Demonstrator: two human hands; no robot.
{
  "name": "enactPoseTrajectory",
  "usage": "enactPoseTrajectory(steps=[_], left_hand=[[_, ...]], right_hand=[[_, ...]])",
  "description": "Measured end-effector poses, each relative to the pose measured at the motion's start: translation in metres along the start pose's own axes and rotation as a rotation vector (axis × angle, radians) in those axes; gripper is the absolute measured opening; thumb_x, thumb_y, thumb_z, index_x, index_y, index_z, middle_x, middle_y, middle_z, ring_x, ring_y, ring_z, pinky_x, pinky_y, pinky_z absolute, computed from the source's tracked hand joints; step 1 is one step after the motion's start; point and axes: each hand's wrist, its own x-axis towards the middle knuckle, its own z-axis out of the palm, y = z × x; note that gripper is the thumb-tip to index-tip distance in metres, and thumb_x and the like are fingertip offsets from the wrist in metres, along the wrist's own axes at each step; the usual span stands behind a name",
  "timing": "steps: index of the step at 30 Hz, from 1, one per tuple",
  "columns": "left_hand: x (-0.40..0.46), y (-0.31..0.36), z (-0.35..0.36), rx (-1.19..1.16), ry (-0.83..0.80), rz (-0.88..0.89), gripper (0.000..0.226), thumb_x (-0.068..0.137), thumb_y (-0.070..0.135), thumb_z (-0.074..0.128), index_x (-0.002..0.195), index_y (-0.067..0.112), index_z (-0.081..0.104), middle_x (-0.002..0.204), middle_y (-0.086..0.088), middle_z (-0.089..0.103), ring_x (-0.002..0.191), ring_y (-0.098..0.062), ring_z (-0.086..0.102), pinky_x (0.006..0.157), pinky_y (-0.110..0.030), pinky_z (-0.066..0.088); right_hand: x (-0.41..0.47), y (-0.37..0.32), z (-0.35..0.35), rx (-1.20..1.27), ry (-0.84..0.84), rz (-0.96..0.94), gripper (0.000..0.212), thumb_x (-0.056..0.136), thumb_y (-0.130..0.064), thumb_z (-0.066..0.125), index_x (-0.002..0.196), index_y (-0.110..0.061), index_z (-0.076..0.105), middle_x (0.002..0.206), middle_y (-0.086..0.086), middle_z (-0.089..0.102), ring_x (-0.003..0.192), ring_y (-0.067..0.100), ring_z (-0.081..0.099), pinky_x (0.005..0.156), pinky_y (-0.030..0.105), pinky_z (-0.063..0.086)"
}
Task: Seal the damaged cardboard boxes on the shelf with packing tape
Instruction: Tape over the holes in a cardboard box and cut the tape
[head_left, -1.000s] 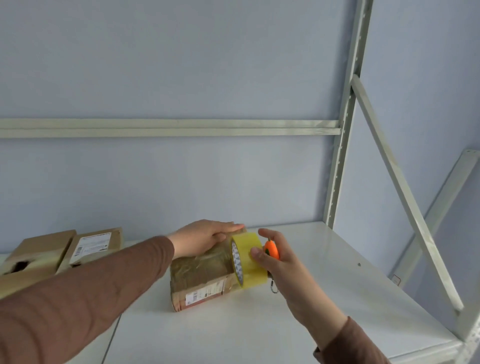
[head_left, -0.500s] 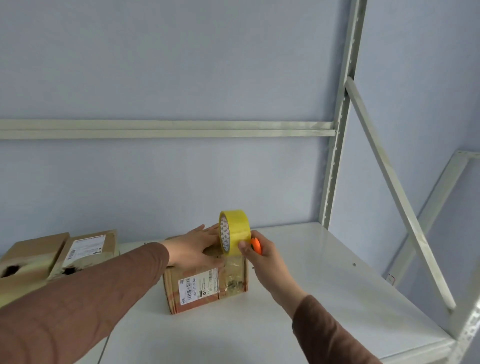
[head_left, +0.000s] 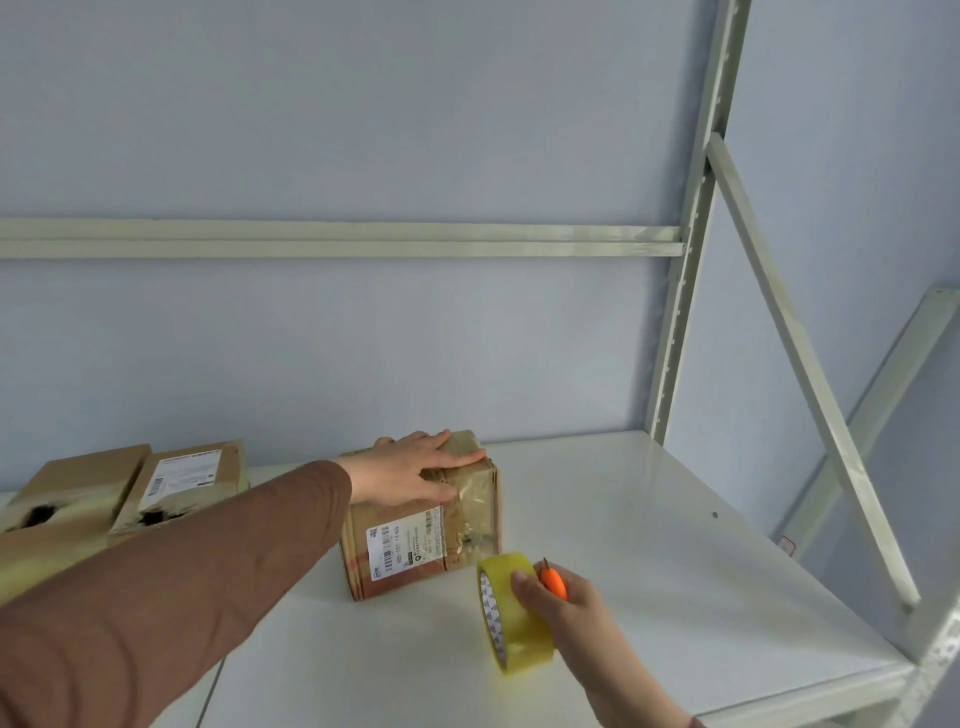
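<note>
A small cardboard box (head_left: 421, 540) with a barcode label stands on the white shelf (head_left: 649, 561), its top and front covered in shiny tape. My left hand (head_left: 410, 470) lies flat on the box's top, fingers straight. My right hand (head_left: 558, 605) grips a yellow roll of packing tape (head_left: 511, 616) in front of the box and a little to its right, together with a small orange cutter (head_left: 555, 583) whose tip points up. The roll is apart from the box.
Two more cardboard boxes with torn dark holes sit at the left, one with a white label (head_left: 187, 480) and one plain (head_left: 72, 491). A metal upright (head_left: 685, 291) and a diagonal brace (head_left: 800, 364) stand at the right. The shelf's front edge runs at lower right.
My right hand has drawn the tape roll from the box's top down to the front right. My left hand has stayed flat on top of the box.
</note>
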Motion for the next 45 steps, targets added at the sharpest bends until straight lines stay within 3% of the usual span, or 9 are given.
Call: enactPoseTrajectory(steps=[5, 9, 12, 17, 21, 25, 29, 35, 45], left_hand=[[0.000, 0.001, -0.023, -0.444, -0.139, 0.040, 0.056, 0.108, 0.035, 0.050, 0.156, 0.048, 0.025, 0.157, 0.020, 0.036, 0.150, -0.010, 0.032, 0.105, -0.007, 0.027], [-0.005, 0.007, -0.015, -0.053, 0.105, 0.106, 0.058, 0.111, 0.032, 0.042, 0.156, 0.057, 0.017, 0.164, 0.024, 0.022, 0.148, 0.000, 0.026, 0.119, -0.021, 0.022], [-0.010, 0.002, 0.003, 0.406, 0.284, 0.249, 0.062, 0.111, 0.021, 0.033, 0.163, 0.038, 0.005, 0.169, 0.019, -0.002, 0.154, 0.003, -0.010, 0.128, -0.029, 0.002], [-0.016, 0.000, 0.027, 0.601, 0.228, 0.280, 0.107, 0.088, 0.091, 0.016, 0.163, 0.020, -0.013, 0.168, -0.002, -0.026, 0.152, -0.011, -0.032, 0.127, -0.037, -0.013], [-0.010, 0.007, 0.039, 0.494, 0.161, 0.208, 0.131, 0.069, 0.103, 0.029, 0.163, 0.021, -0.011, 0.164, -0.001, -0.034, 0.148, -0.011, -0.039, 0.123, -0.033, -0.019], [-0.006, 0.001, 0.038, 0.221, 0.077, 0.111, 0.100, 0.087, 0.082, 0.042, 0.164, 0.031, 0.004, 0.171, 0.010, -0.008, 0.156, -0.010, -0.020, 0.121, -0.024, -0.015], [-0.010, -0.007, 0.034, -0.074, 0.043, 0.077, 0.066, 0.095, 0.057, 0.052, 0.155, 0.049, 0.028, 0.164, 0.021, 0.028, 0.150, -0.014, 0.031, 0.123, -0.039, 0.028], [-0.008, -0.008, 0.040, 0.021, -0.036, 0.058, 0.056, 0.105, 0.052, 0.036, 0.156, 0.058, 0.013, 0.170, 0.023, -0.004, 0.158, -0.015, -0.009, 0.126, -0.043, -0.001], [-0.003, -0.014, 0.035, 0.154, 0.031, 0.154, 0.053, 0.110, 0.047, 0.031, 0.151, 0.069, 0.005, 0.171, 0.015, 0.003, 0.158, -0.009, 0.001, 0.130, -0.039, 0.007]], right_hand=[[0.010, -0.028, -0.006, 0.116, -0.036, -0.023, 0.038, 0.091, -0.041, 0.073, 0.087, -0.005, 0.066, 0.080, 0.005, 0.062, 0.074, 0.019, 0.056, 0.066, 0.032, 0.038], [0.019, -0.043, -0.003, 0.137, -0.055, -0.023, 0.028, 0.094, -0.039, 0.070, 0.089, -0.012, 0.072, 0.085, 0.004, 0.071, 0.075, 0.016, 0.063, 0.071, 0.026, 0.047], [0.020, -0.048, -0.003, 0.142, -0.072, -0.038, 0.064, 0.082, -0.057, 0.071, 0.103, 0.003, 0.065, 0.090, 0.007, 0.067, 0.083, 0.021, 0.058, 0.080, 0.036, 0.039], [0.016, -0.032, -0.008, 0.080, -0.110, -0.289, 0.060, 0.085, -0.066, 0.059, 0.101, -0.009, 0.067, 0.080, -0.003, 0.049, 0.075, 0.011, 0.043, 0.065, 0.022, 0.034], [0.022, -0.019, -0.005, 0.022, -0.233, -0.368, 0.021, 0.101, -0.028, 0.061, 0.111, -0.011, 0.069, 0.095, -0.004, 0.068, 0.088, 0.005, 0.059, 0.078, 0.014, 0.044], [0.043, -0.022, 0.006, -0.045, -0.144, -0.359, 0.012, 0.102, -0.012, 0.060, 0.106, -0.018, 0.070, 0.086, -0.013, 0.069, 0.079, 0.000, 0.059, 0.073, 0.015, 0.046], [0.065, -0.041, 0.016, 0.023, -0.024, -0.239, 0.011, 0.103, -0.016, 0.061, 0.099, -0.015, 0.071, 0.080, -0.006, 0.064, 0.075, 0.010, 0.055, 0.069, 0.021, 0.042], [0.035, -0.047, 0.019, 0.159, 0.031, -0.133, 0.043, 0.085, -0.044, 0.067, 0.091, -0.002, 0.061, 0.079, 0.004, 0.053, 0.075, 0.018, 0.048, 0.071, 0.034, 0.038], [-0.016, 0.004, 0.022, 0.038, -0.001, 0.114, 0.036, 0.082, -0.044, 0.073, 0.080, -0.015, 0.051, 0.076, 0.009, 0.039, 0.072, 0.020, 0.039, 0.071, 0.034, 0.030]])
